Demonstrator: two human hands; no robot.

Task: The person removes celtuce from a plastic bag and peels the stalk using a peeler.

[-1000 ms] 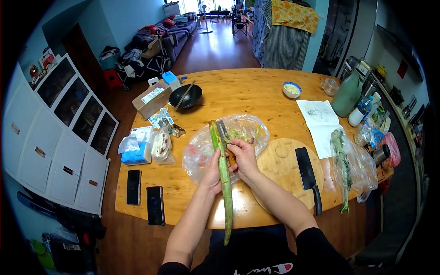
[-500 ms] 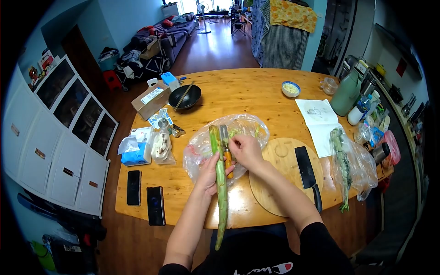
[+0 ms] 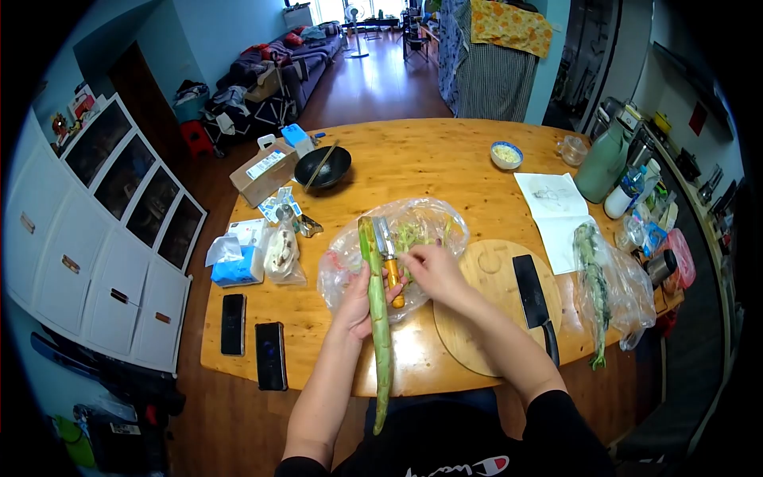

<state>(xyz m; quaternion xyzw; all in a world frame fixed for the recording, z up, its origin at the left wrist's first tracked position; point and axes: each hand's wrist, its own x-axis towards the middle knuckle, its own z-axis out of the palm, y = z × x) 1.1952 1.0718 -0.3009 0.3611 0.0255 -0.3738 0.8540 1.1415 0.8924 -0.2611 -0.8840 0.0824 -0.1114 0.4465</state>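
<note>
A long green stalk [image 3: 381, 342] stands nearly lengthwise in my left hand [image 3: 356, 302], whose fingers wrap round it. The same hand also holds a peeler [image 3: 393, 274] with an orange-brown handle and metal blade, just right of the stalk. My right hand [image 3: 433, 273] is right of the peeler, its fingers pinched together; what they hold, if anything, is hidden. Beneath and beyond both hands lies a clear plastic bag [image 3: 338, 266] with green peelings [image 3: 412, 235] on it.
A round cutting board [image 3: 469, 338] bears a black knife [image 3: 531, 294]. Farther right are an open booklet [image 3: 548, 207] and a bagged leafy vegetable [image 3: 592, 286]. Two phones [image 3: 270, 356], a tissue pack [image 3: 238, 265], a black bowl [image 3: 330, 176] and a small bowl [image 3: 506, 156] also rest on the table [image 3: 421, 151].
My right hand has come off the peeler and moved right, its fingers now lower than half a second ago. The peeler stays in my left hand, and the stalk's lower end has swung left.
</note>
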